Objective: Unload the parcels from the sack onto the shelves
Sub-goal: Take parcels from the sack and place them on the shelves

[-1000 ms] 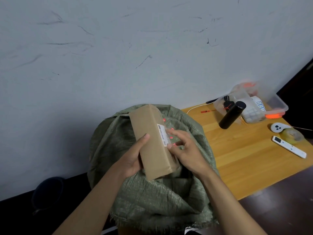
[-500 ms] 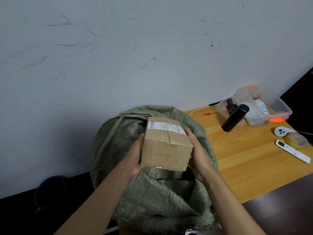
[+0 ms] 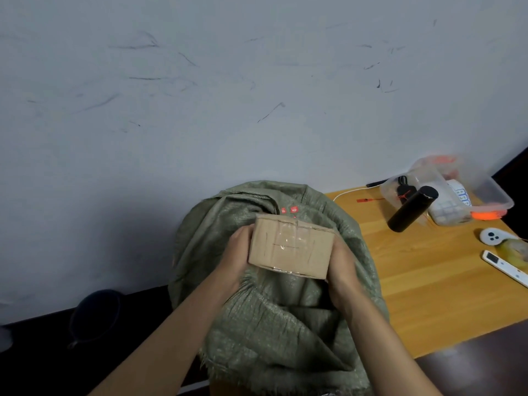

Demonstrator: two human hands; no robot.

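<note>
The fingers of both hands are hidden behind the cardboard box (image 3: pixel 291 248), so only the backs of the hands and the thumbs' edges can be made out. The inside of the sack (image 3: pixel 274 310) is lost in shadow below the box, and no other parcels can be seen there. A dark round shape on the floor at the near left is too dim to identify. The remote (image 3: pixel 507 269) is cut off at the right edge.

One box is held, by two hands: the left hand (image 3: pixel 235 257) is pressed against its left end and the right hand (image 3: pixel 341 265) is wrapped round its right end, both grips closed on it. The box is held just above the mouth of the one sack, tilted slightly.

The box is plain brown cardboard, oblong, sealed with glossy clear tape. The sack is coarse woven green fabric with a frayed near rim, heavily creased. To the right, one wooden table (image 3: pixel 428 281) carries one black cylindrical bottle (image 3: pixel 411 209) lying tilted, one clear plastic tub (image 3: pixel 457 190) and a white rounded gadget (image 3: pixel 492 237).
</note>
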